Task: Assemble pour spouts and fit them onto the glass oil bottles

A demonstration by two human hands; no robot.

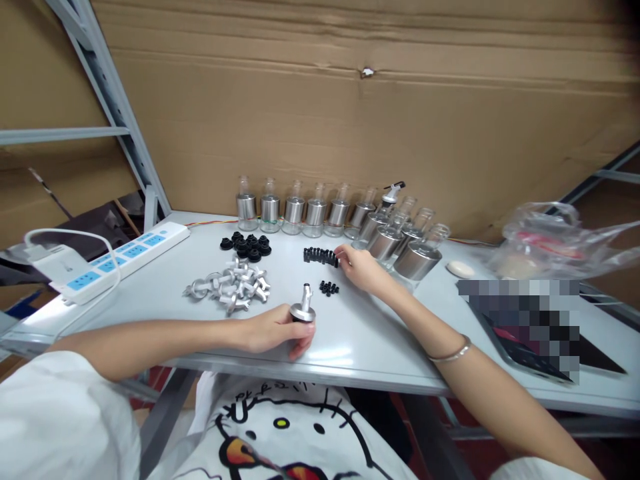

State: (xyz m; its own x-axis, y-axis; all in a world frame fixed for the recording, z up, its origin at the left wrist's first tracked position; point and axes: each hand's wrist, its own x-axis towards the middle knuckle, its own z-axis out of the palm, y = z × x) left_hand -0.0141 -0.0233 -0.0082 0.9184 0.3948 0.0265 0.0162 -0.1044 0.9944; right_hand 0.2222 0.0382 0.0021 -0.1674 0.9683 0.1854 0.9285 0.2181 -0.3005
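Note:
My left hand (pixel 279 331) is wrapped round the base of a silver bottle pourer (pixel 303 309), held upright near the table's front edge. A small black tip tops its spout. My right hand (pixel 361 268) pinches at the right end of a row of small black caps (pixel 319 255); its fingertips partly hide the piece there. Just below that row lies a cluster of tiny black rings or plugs (pixel 329 288). Left of the pourer is a pile of silver spout pieces (pixel 240 287), with a group of black rubber stoppers (pixel 246 247) behind it.
Several glass bottles with steel sleeves (pixel 315 212) line the back of the table (pixel 165 293), one fitted with a pourer (pixel 393 193). A white power strip (pixel 125 260) lies left. At right are a white oval object (pixel 461 269), a plastic bag (pixel 545 240) and a dark tablet-like device (pixel 510 347).

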